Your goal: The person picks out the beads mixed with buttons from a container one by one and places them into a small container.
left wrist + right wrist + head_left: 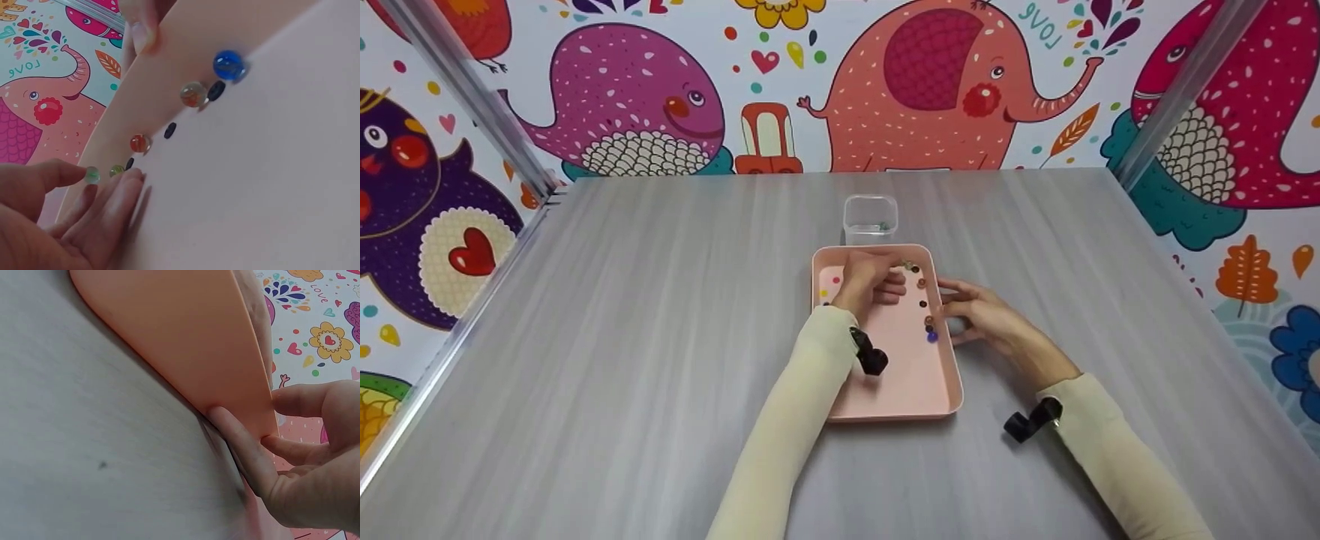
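My left hand (872,281) reaches into the pink tray (900,382) near its far end. In the left wrist view, its thumb and a finger pinch a pale green glass marble (92,175). Right by the fingertips are a yellow-green marble (116,170) and a small black disc (130,163). Along the same wall lie an orange marble (139,143), a clear one with orange inside (193,94), a blue one (228,64) and more black discs (170,130). My right hand (986,315) grips the tray's right wall from outside, one fingertip over the rim.
Beyond the tray stands a clear plastic box (870,214) with something small and greenish inside. Small red and yellow pieces (836,280) lie at the tray's left side, partly behind the left hand. The grey table (660,337) meets cartoon-printed walls at the back and sides.
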